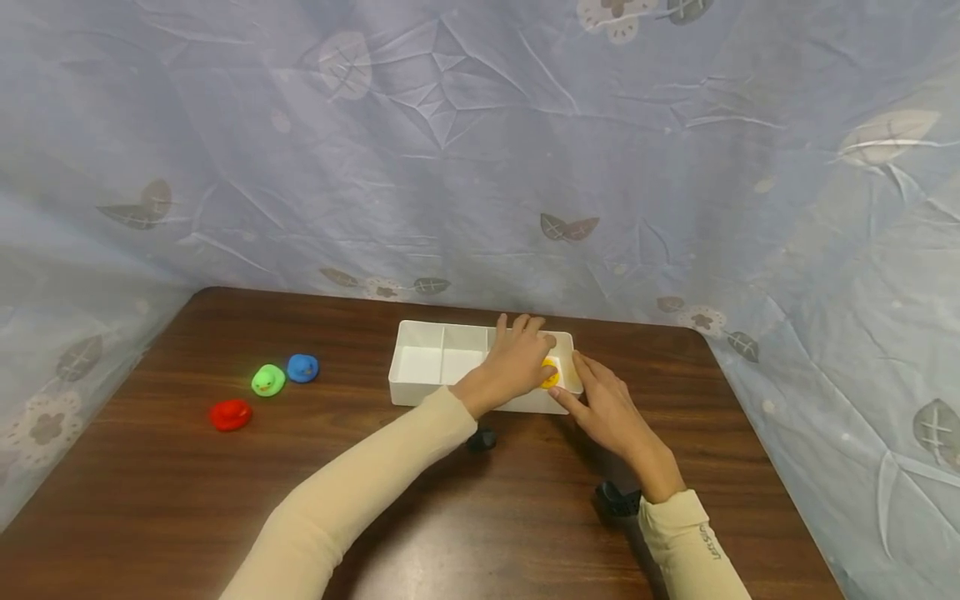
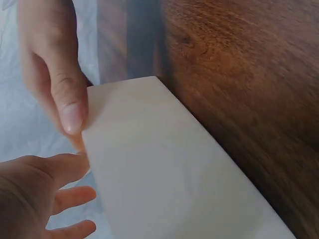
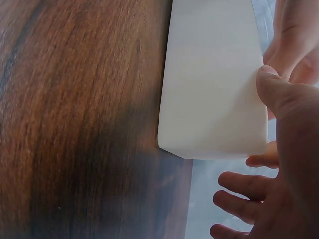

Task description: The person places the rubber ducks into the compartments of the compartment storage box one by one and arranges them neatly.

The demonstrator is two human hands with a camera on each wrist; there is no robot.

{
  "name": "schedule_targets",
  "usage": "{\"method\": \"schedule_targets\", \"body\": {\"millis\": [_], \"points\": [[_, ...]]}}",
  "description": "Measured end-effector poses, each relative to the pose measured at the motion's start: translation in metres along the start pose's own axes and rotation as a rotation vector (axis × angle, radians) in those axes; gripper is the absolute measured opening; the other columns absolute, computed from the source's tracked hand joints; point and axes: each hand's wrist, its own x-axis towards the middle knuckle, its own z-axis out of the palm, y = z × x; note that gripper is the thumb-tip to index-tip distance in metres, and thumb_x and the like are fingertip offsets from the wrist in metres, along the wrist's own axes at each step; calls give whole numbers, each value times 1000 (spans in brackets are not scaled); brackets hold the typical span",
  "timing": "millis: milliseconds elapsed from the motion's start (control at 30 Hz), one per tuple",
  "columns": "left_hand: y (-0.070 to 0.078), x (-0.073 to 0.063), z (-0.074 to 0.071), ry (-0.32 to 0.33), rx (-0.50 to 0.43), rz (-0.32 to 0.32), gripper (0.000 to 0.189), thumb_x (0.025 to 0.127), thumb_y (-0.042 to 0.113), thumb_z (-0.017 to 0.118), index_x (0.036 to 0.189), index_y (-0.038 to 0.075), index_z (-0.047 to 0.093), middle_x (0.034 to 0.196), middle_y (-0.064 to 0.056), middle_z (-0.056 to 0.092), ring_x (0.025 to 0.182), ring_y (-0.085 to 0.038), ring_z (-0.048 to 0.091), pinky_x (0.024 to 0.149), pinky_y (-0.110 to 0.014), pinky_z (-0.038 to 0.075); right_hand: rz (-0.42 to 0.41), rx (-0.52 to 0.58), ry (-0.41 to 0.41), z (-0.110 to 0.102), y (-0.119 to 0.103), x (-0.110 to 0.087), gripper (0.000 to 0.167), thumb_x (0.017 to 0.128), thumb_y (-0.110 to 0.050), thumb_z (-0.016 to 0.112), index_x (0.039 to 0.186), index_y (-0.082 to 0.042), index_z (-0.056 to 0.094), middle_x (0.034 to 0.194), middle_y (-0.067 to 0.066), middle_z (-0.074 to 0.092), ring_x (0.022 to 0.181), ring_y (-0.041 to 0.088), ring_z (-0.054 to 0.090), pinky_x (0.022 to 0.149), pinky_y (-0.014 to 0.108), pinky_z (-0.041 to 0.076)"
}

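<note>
A white divided box stands near the back of the table, its front wall filling much of both wrist views. Inside the rightmost compartment sits a small yellow toy, partly covered by my left hand. That hand reaches over the compartment with fingers spread and loosely bent, the thumb right at the yellow toy. My right hand holds the box's right front corner. Its thumb presses at the front rim, and the index finger lies along the right end; the other fingers spread beyond the box.
On the left of the table are a red rubber duck, a green rubber duck and a blue rubber duck. Behind the dark wooden table hangs a patterned pale cloth, which also runs along both sides.
</note>
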Motion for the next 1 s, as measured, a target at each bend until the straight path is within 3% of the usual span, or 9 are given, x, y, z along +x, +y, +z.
{"method": "schedule_targets", "body": {"millis": [600,1000], "points": [[-27,-26,-20,53,-32,-34,59,102,45,71,153,18,57,166,-13,47,157,-38,41,130,-69,26,21,17,-16,0,-1,-2,86,109,-53,55,163,9,30,166,34,38,153,55,39,121,77,31],[-45,-37,-21,63,-63,-65,59,102,43,72,152,16,58,166,-15,48,156,-40,42,129,-71,25,24,27,-10,-3,-6,-2,83,109,-50,56,162,9,32,165,34,40,152,55,39,121,77,32]]}}
